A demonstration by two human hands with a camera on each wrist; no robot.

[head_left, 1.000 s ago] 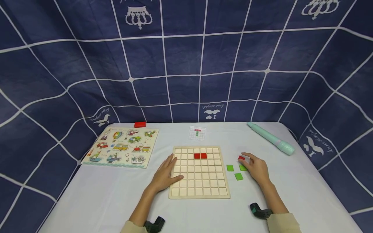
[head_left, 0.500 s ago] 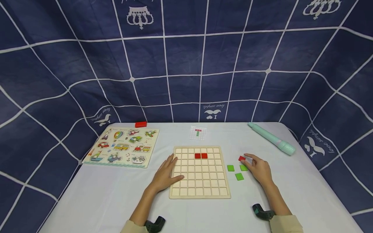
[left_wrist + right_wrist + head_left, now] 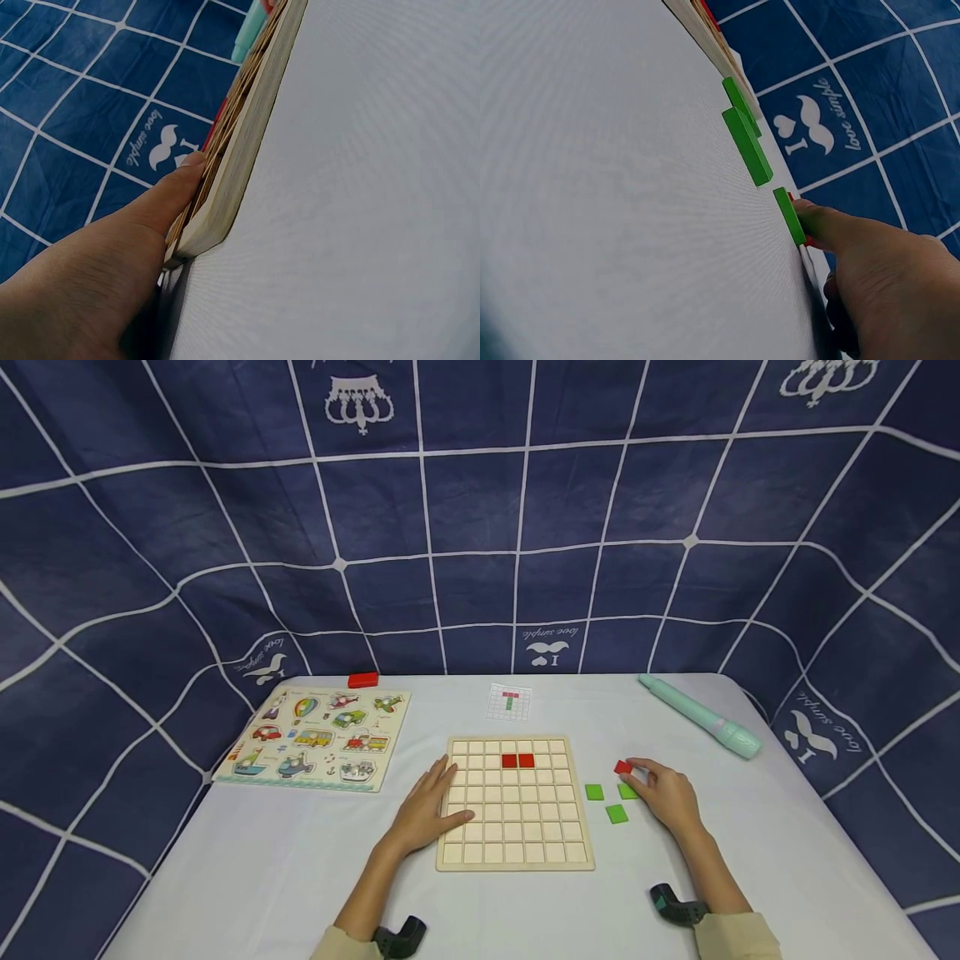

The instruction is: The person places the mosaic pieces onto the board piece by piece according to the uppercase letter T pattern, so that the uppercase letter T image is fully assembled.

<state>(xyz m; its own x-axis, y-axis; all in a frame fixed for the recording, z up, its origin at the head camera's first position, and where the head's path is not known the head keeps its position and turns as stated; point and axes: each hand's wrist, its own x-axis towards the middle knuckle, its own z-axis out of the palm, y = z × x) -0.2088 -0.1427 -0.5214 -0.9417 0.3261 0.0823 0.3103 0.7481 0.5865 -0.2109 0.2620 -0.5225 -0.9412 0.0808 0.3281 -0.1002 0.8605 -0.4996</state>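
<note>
A wooden grid board [image 3: 501,832] lies at mid-table, with two red square tiles [image 3: 517,761] side by side in an upper row. My left hand [image 3: 422,810] rests along the board's left edge, its thumb on the cells and the other fingers stretched up the side. To the right of the board, my right hand [image 3: 667,795] pinches another red square tile [image 3: 622,767] between thumb and fingers. Several green square tiles [image 3: 617,814] lie around it. One green tile [image 3: 790,217] stands right in front of the thumb in the right wrist view, hiding most of the red one.
Behind the board lies a small card [image 3: 509,702] printed with a red and green T on a grid. A picture puzzle board [image 3: 311,739] and a red block [image 3: 363,680] are at the back left. A mint-green tube-shaped object [image 3: 701,717] lies at the back right.
My right hand has shifted slightly to the right and nearer, and more of the red tile at its fingertips shows. My left hand stays in place on the board.
</note>
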